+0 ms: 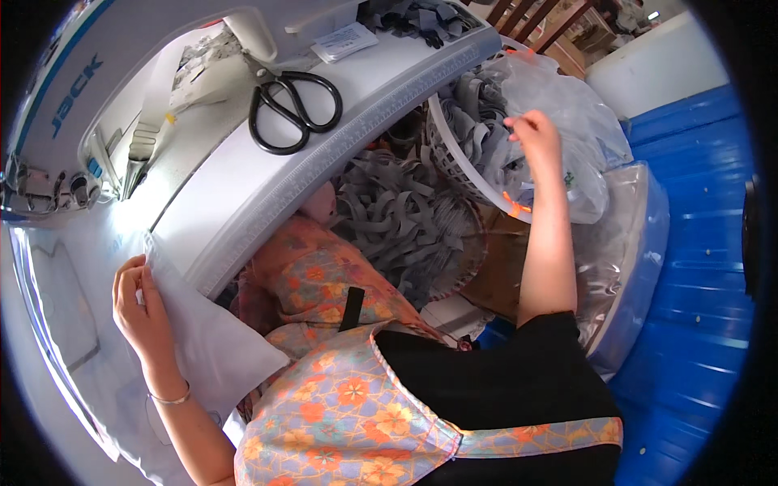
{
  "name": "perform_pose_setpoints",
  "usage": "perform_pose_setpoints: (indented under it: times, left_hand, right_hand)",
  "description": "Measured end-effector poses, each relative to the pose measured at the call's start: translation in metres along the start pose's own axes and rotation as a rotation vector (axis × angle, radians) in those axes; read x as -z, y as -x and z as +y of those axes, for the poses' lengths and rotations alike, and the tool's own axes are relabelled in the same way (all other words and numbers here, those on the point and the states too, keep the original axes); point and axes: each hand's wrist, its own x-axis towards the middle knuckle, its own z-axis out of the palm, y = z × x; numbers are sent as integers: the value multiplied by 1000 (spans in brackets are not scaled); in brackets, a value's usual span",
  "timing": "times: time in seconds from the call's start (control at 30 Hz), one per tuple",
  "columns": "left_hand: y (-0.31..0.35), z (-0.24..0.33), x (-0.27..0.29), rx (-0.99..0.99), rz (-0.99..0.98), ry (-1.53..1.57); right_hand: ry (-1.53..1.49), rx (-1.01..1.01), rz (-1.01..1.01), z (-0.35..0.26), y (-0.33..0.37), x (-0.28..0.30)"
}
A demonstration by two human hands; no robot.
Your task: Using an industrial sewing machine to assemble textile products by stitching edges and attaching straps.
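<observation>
At the sewing machine (49,113) my left hand (142,312) pinches the edge of a white cloth (215,348). The cloth's upper corner lies near the machine's bright light, and the rest drapes over the table edge toward my lap. My right hand (536,139) is raised at the right, above a white plastic basket (454,150) holding grey fabric strips (478,101) and a clear plastic bag (559,89). Its fingers are curled together; whatever they hold, if anything, is too small to make out.
Black-handled scissors (296,113) lie on the machine table near a white paper label (344,42). More grey strips (405,215) fill a round container below the table. A plastic-wrapped box (624,259) stands beside a blue corrugated panel (697,243).
</observation>
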Motion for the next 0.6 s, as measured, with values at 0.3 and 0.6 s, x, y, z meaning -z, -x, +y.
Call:
perform_pose_setpoints:
  times: [0.3, 0.6]
  left_hand:
    - [-22, -1, 22, 74, 13, 239]
    - [-38, -3, 47, 226, -60, 525]
  right_hand:
    - [662, 51, -55, 17, 12, -51]
    - [-236, 582, -366, -147, 75, -90]
